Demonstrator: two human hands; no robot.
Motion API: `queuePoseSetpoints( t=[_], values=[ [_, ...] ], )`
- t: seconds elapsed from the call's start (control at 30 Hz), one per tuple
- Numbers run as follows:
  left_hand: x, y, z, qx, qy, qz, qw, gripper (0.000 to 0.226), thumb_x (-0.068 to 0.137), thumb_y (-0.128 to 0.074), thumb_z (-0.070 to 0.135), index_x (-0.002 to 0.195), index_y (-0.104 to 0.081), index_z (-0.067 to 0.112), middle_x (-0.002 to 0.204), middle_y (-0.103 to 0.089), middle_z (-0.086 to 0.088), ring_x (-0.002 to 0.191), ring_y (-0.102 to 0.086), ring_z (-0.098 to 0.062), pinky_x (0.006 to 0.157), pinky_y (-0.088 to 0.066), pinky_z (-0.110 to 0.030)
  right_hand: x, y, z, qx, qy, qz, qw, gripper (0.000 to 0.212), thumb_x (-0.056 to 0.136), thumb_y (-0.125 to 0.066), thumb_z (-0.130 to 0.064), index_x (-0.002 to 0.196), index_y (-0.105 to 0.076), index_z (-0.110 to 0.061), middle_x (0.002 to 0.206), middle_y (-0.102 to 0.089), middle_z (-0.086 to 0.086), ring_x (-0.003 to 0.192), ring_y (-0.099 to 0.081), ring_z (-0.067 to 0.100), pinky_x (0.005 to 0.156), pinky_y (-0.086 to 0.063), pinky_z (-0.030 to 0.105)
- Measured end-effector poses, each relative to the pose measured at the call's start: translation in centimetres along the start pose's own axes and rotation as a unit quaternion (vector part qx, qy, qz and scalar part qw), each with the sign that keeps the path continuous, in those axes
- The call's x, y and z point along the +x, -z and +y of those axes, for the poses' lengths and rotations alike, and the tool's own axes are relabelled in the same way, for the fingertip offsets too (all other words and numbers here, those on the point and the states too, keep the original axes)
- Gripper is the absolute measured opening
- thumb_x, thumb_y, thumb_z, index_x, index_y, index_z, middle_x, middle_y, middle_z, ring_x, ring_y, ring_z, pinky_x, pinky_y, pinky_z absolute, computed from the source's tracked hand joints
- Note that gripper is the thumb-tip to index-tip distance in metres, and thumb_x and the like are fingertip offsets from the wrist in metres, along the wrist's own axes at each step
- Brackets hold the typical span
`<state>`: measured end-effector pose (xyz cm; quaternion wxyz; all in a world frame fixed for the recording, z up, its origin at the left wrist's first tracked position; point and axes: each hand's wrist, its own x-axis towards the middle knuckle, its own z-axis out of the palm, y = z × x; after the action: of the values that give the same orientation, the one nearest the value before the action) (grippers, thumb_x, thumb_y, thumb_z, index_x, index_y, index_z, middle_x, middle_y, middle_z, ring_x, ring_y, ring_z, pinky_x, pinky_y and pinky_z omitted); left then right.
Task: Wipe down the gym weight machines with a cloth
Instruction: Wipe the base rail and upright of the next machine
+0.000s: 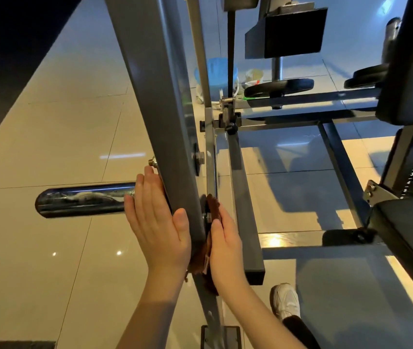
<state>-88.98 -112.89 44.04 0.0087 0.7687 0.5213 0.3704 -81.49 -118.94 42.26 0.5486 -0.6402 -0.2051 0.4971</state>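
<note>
A grey steel upright (160,102) of the weight machine slants down through the middle of the head view. A brown cloth (201,258) is wrapped round its lower part. My left hand (157,222) lies flat against the post's left face, fingers straight and thumb on the front edge. My right hand (225,245) presses the cloth against the post's right face with straight fingers, next to a bolt. Much of the cloth is hidden between the hands and the post.
A chrome weight peg (82,199) sticks out left of the post. Black weight plates (279,86) and black seat pads (412,238) sit right. A blue bucket (216,71) stands behind. Frame bars (247,222) cross the tiled floor. My white shoe (286,301) is at bottom right.
</note>
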Motion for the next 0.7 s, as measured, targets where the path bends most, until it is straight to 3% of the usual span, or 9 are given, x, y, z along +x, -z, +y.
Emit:
queuePoseSetpoints(
  t=[0.13,0.3,0.4,0.53,0.63,0.7],
  values=[
    [-0.2,-0.3,0.0,0.000,0.006,0.009,1.000,0.052,0.102,-0.009,0.037,0.148,-0.015,0.012,0.153,-0.022,-0.006,0.145,-0.019,-0.023,0.120,-0.006,-0.042,-3.6,0.0,1.4,-0.051,0.023,-0.014,0.998,0.042,0.105,-0.035,-0.024,0.140,-0.032,-0.046,0.138,-0.045,-0.023,0.129,-0.040,-0.007,0.113,-0.035,0.028],
    [-0.4,0.0,0.0,0.013,0.007,-0.010,1.000,0.052,0.102,-0.010,0.035,0.150,-0.010,0.014,0.155,-0.018,-0.005,0.146,-0.016,-0.022,0.120,-0.005,-0.040,-1.1,-0.2,0.8,-0.078,0.052,0.018,0.995,0.036,0.104,-0.037,-0.019,0.137,-0.048,-0.027,0.123,-0.057,-0.012,0.118,-0.052,0.001,0.104,-0.046,0.030],
    [-1.4,0.2,-0.1,0.041,0.016,-0.031,0.999,0.056,0.099,-0.022,0.028,0.152,-0.005,0.016,0.156,-0.014,-0.006,0.147,-0.009,-0.021,0.121,-0.006,-0.041,-2.7,0.2,1.1,-0.109,0.049,0.007,0.993,0.038,0.104,-0.038,-0.020,0.141,-0.044,-0.028,0.128,-0.055,-0.013,0.121,-0.049,-0.001,0.105,-0.044,0.024],
    [-2.8,0.9,-0.1,0.055,0.026,-0.070,0.996,0.065,0.098,-0.026,0.035,0.151,0.011,0.027,0.159,-0.002,0.001,0.147,0.003,-0.013,0.121,-0.003,-0.034,-4.2,1.0,1.9,-0.131,0.037,-0.013,0.991,0.043,0.103,-0.040,-0.021,0.145,-0.037,-0.034,0.139,-0.046,-0.018,0.129,-0.040,-0.003,0.113,-0.036,0.026],
    [-3.4,1.2,-0.1,0.066,0.025,-0.078,0.994,0.065,0.098,-0.026,0.038,0.151,0.012,0.028,0.159,0.005,0.007,0.148,0.002,-0.014,0.121,-0.003,-0.035,-3.2,0.9,1.3,-0.114,0.060,-0.008,0.992,0.048,0.103,-0.041,-0.018,0.145,-0.031,-0.039,0.137,-0.039,-0.030,0.126,-0.035,-0.014,0.104,-0.029,0.006],
    [-3.8,1.2,0.0,0.075,0.030,-0.083,0.993,0.065,0.099,-0.027,0.037,0.151,0.011,0.027,0.158,0.006,0.007,0.148,0.002,-0.015,0.121,-0.003,-0.036,-3.5,1.0,1.9,-0.126,0.076,-0.019,0.989,0.047,0.103,-0.041,-0.018,0.141,-0.029,-0.044,0.138,-0.038,-0.030,0.125,-0.033,-0.017,0.099,-0.026,-0.001]
  ],
)
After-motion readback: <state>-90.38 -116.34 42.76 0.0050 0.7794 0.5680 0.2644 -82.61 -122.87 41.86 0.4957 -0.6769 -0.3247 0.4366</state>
